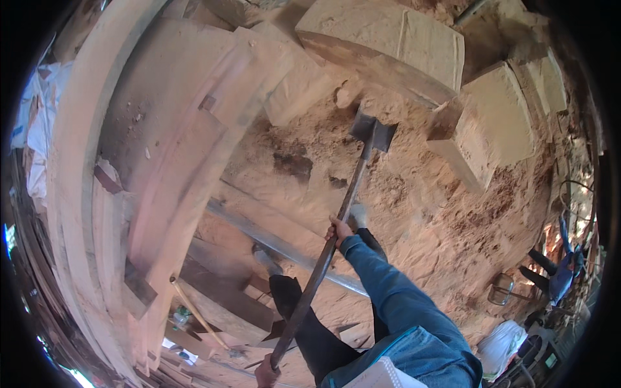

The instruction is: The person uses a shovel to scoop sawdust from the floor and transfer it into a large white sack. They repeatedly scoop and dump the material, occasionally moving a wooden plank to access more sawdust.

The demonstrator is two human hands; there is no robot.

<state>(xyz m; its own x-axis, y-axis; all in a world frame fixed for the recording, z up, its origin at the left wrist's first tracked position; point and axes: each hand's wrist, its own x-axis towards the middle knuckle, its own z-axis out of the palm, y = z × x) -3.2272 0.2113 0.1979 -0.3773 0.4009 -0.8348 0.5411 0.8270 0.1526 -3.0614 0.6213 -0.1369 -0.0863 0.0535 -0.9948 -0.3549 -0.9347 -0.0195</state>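
A long-handled shovel (317,275) slants across the view from the lower edge up to the middle. Its dark metal blade (383,137) rests on or just above the loose tan sawdust (401,187). My right hand (338,231), at the end of a blue sleeve, is wrapped round the middle of the shaft. Low in the view, my left hand (266,373) is closed round the handle's rear end. My feet stand on either side of a grey metal rail (284,249).
Large squared timber blocks (381,45) lie at the far side and another block (498,123) at the right. Long beams (187,129) are stacked on the left, near a thin wooden stick (197,313). Another person (563,275) is at the far right, above a white sack (501,349).
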